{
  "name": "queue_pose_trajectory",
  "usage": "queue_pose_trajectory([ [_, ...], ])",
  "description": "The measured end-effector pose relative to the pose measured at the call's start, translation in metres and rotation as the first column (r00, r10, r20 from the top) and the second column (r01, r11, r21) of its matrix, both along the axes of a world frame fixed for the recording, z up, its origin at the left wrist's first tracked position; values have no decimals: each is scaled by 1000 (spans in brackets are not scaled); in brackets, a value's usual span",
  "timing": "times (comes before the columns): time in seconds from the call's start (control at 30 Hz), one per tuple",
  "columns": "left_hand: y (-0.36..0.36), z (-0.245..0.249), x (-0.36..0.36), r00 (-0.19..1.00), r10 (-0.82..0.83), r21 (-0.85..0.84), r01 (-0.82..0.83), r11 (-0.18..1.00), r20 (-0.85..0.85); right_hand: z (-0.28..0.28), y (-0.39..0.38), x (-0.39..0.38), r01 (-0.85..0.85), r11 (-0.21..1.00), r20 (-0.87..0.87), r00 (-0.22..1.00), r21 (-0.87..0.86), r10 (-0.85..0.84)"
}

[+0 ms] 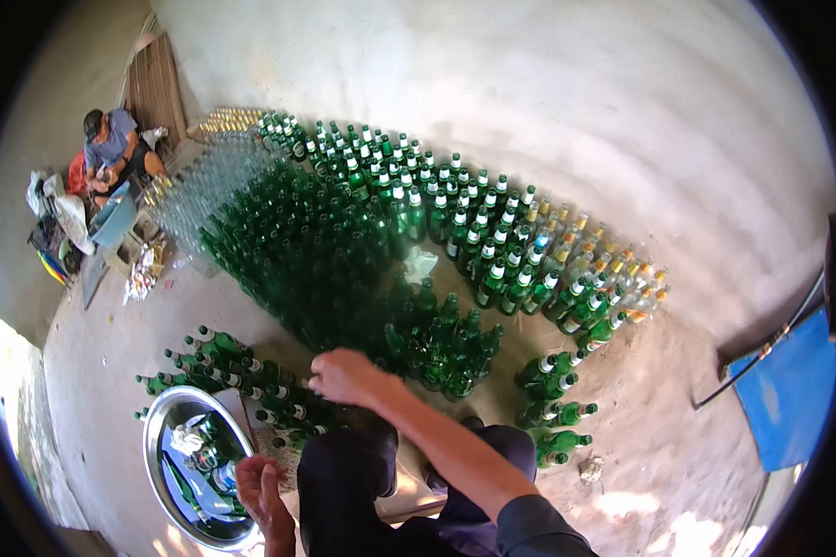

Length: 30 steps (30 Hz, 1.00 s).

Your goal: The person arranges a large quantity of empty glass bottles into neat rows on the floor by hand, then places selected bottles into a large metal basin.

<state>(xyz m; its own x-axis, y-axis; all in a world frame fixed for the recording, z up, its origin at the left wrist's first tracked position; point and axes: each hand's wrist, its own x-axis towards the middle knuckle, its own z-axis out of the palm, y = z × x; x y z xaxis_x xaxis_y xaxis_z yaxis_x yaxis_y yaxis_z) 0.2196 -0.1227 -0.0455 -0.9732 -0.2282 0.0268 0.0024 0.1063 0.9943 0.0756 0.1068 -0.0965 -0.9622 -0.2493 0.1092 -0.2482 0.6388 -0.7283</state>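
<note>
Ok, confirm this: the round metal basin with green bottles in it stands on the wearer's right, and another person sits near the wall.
Wrong side: the head view shows the round metal basin, with green bottles in it, on the wearer's left. Another person does sit near the wall.
</note>
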Motion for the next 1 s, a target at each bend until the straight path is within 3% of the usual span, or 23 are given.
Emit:
queue_pose_trajectory([
  [0.07,38,44,-12,988,-133,2,134,991,-73,29,44,-17,58,995,36,997,77,-61],
  [0.13,81,64,-27,960,-262,177,277,945,-101,43,92,-26,232,968,-46,973,97,-228],
  [0.2,120,83,-42,866,-499,291,472,833,24,42,146,-20,346,914,-139,936,214,-322],
  [0.23,137,79,-49,789,-614,349,569,744,21,47,168,-7,380,891,-106,925,248,-365],
  [0.27,156,71,-50,715,-694,275,686,674,-83,34,189,6,418,892,-100,908,174,-406],
  [0.3,176,81,-49,640,-763,12,767,642,-88,31,200,24,466,867,-36,883,175,-467],
  [0.33,195,81,-45,554,-811,-132,804,580,-187,27,206,43,515,839,29,849,177,-527],
  [0.4,220,73,-31,328,-889,-161,906,392,-319,11,213,76,453,798,71,852,398,-519],
  [0.43,230,66,-22,291,-848,-189,894,405,-443,1,214,92,449,793,79,849,411,-522],
  [0.5,232,53,-10,169,-888,-247,923,295,-428,-26,213,118,563,769,217,745,303,-631],
  [0.53,231,45,-8,172,-886,-235,926,295,-431,-43,212,128,561,766,221,742,314,-633],
  [0.6,225,30,-8,146,-911,-318,906,280,-387,-74,211,142,724,596,72,613,346,-787],
  [0.63,221,27,-9,156,-908,-316,904,290,-388,-82,209,145,718,602,72,620,349,-781],
  [0.7,215,29,-20,101,-956,-346,917,197,-275,-90,205,138,779,519,95,522,351,-848],
  [0.77,209,44,-31,102,-971,-343,923,174,-218,-98,203,131,773,510,61,529,378,-847],
  [0.83,211,50,-39,272,-913,-273,893,357,-305,-120,210,125,757,519,185,488,397,-853],
  [1.0,212,43,-46,328,-890,-204,893,401,-316,-131,206,112,712,490,159,481,503,-862],
])
